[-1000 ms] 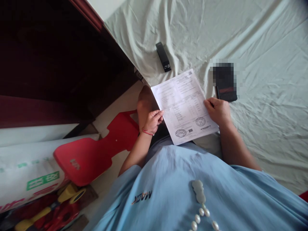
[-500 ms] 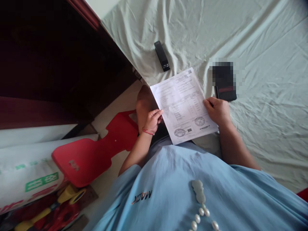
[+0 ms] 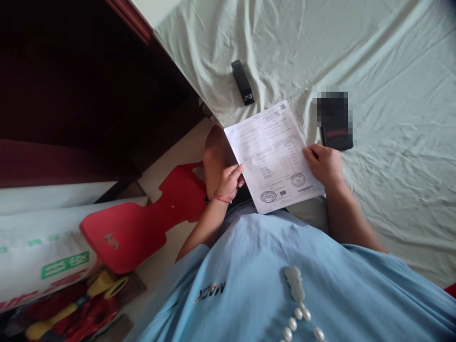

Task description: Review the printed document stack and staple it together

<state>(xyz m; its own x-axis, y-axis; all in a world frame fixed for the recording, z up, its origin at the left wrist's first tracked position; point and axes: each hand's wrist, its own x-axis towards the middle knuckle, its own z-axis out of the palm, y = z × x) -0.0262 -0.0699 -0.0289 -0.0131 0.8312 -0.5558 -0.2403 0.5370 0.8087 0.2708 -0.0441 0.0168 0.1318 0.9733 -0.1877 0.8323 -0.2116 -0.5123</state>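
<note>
Hands, left hand [image 3: 231,180] and right hand [image 3: 323,164], pinching printed sheet [image 3: 272,156] edges.

white printed paper sheet [image 3: 272,156] | two round stamps near its lower edge | tilted, top corner away | held at both side edges above the lap

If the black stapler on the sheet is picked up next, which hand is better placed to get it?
Probably the left. The left hand grips the paper at its left edge, the side where the stapler lies beyond the paper's top corner. The right hand holds the opposite edge, beside the dark device.
</note>
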